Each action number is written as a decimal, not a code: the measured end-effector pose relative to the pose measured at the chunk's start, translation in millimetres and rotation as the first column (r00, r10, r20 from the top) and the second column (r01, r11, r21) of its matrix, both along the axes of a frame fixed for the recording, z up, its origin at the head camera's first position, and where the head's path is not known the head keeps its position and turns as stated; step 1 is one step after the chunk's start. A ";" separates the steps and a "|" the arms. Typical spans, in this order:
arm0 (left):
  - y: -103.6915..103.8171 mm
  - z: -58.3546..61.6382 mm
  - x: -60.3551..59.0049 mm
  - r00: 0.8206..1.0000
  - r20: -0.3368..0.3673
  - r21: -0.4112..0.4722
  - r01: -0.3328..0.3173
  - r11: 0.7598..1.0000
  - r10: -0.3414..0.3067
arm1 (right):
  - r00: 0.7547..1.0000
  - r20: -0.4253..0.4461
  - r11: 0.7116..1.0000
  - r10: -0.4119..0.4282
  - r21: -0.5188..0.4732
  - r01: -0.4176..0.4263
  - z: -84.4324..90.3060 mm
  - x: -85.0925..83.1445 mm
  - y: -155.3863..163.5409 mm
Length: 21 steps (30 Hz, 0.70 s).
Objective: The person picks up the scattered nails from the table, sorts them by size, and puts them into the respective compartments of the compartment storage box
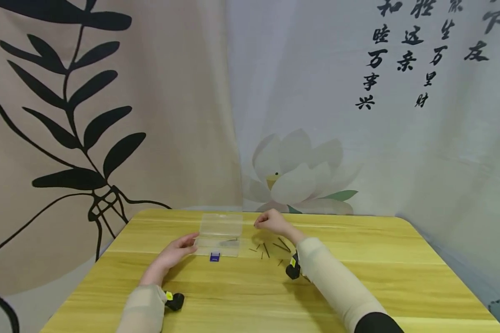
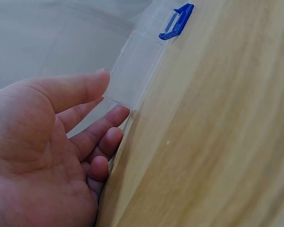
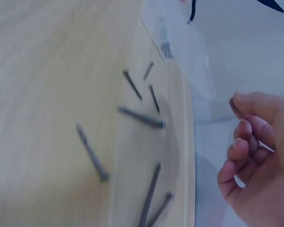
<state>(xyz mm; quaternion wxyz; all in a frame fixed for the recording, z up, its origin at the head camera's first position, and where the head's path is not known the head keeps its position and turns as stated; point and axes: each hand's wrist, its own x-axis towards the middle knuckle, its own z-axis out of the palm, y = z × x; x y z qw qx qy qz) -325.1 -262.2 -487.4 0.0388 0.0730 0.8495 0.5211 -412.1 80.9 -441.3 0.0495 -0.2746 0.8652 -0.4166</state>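
Observation:
A clear plastic box (image 1: 216, 247) lies with its lid (image 1: 221, 225) folded open to the back and a blue latch (image 1: 215, 257) at the front. My left hand (image 1: 178, 250) holds the box's left end, thumb (image 2: 97, 85) at the rim and fingertips (image 2: 120, 113) low against the end wall. Just right of the lid, my right hand (image 1: 273, 223) is raised above the table, thumb and forefinger pinched on a small dark nail, mostly hidden by the fingers. Several dark nails (image 3: 141, 117) of different lengths lie scattered below it. A few thin dark pieces (image 1: 232, 240) show inside the box.
The wooden table (image 1: 358, 277) ends at a hanging curtain (image 1: 183, 115) printed with leaves, a flower and writing. Black wrist cameras sit at the left cuff (image 1: 146, 300) and the right sleeve (image 1: 329, 273). The right forearm passes over the table's right half.

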 end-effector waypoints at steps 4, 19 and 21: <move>-3.0 -0.4 -0.5 1.000 0.002 -0.001 0.007 1.000 -0.007 | 0.999 0.032 1.000 -0.023 -0.006 0.023 -0.5 -0.2 15.7; 1.2 2.1 1.0 1.000 0.024 -0.012 -0.010 1.000 0.010 | 0.997 0.050 0.999 -0.053 0.010 0.053 -19.2 1.1 71.3; 2.9 1.8 -0.5 1.000 0.025 -0.014 -0.018 1.000 0.018 | 0.997 0.067 0.999 -0.033 0.007 0.033 -21.9 -0.3 77.7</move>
